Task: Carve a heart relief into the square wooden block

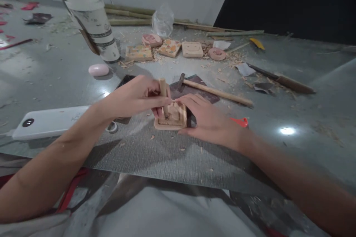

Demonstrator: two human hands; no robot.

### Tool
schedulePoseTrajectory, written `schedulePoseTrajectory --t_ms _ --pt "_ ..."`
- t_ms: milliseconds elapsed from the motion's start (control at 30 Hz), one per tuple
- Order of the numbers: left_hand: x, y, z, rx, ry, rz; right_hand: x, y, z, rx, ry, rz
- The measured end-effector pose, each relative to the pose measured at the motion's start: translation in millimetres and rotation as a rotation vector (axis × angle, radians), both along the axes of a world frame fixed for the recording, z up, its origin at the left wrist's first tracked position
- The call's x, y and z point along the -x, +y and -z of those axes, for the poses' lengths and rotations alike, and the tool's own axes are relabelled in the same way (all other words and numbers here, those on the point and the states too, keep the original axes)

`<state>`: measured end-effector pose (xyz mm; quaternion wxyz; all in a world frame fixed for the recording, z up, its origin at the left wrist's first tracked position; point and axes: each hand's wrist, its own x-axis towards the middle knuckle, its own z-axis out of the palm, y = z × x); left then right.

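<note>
A small square wooden block (172,119) with a carved hollow lies on a grey textured mat (155,152). My left hand (136,96) is closed around a wooden-handled carving tool (163,92), held upright with its tip down in the block. My right hand (207,118) rests against the block's right side, fingers curled over its edge and thumb at its near corner, holding it in place.
A hammer (214,90) lies just behind the block. Several carved wooden blocks (169,48) sit further back amid shavings, with bamboo sticks (130,14) along the wall. A paper roll (91,22), pink oval object (98,69), white power bank (47,122), knife (283,79) and red item (240,121) surround the mat.
</note>
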<state>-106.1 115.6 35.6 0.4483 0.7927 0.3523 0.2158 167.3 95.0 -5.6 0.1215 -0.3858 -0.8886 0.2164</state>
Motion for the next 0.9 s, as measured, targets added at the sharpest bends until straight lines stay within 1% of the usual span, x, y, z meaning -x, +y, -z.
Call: schedulePoseTrajectory --t_ms 67,100,200,300,400,467,533,600,667,733,800,833,900 --pt "0.2 6.6 10.6 0.265 -0.104 -0.093 -0.4 0.0 0.2 0.003 0.003 -0.002" --pt "0.5 9.9 16.3 0.371 -0.139 -0.133 -0.5 -0.2 0.0 0.008 0.001 -0.001" --pt "1.5 17.1 30.1 0.449 -0.165 -0.159 -0.8 -0.8 -0.9 0.018 -0.005 0.006" --pt "0.7 18.1 34.4 0.474 -0.197 -0.178 -0.8 -0.8 -0.6 0.029 -0.003 0.008" --pt "-3.1 13.1 29.0 0.391 -0.254 -0.138 -0.5 -1.0 0.6 0.041 0.007 0.014" --pt "-7.0 7.8 23.5 0.282 -0.317 -0.103 -0.1 -2.1 0.6 0.057 0.040 0.036" --pt "-11.2 2.5 19.8 0.144 -0.397 -0.071 0.4 -4.1 -1.1 0.047 0.135 0.059" --pt "-15.5 -2.1 19.6 0.041 -0.461 -0.023 1.0 -6.8 -4.4 -0.015 0.271 0.065" --pt "-19.5 -5.6 21.5 -0.004 -0.479 0.015 1.6 -9.5 -8.5 -0.092 0.380 0.055" --pt "-22.4 -8.0 22.8 0.000 -0.451 0.012 1.8 -11.5 -12.1 -0.130 0.404 0.048" --pt "-22.7 -8.7 21.4 0.016 -0.365 -0.022 1.1 -11.8 -14.5 -0.130 0.362 0.040" --pt "-21.5 -8.2 19.7 0.007 -0.297 -0.047 0.4 -11.2 -15.4 -0.126 0.338 0.045" --pt "-16.4 -5.4 15.6 -0.090 -0.093 -0.090 -2.2 -8.7 -17.3 -0.094 0.316 0.083"
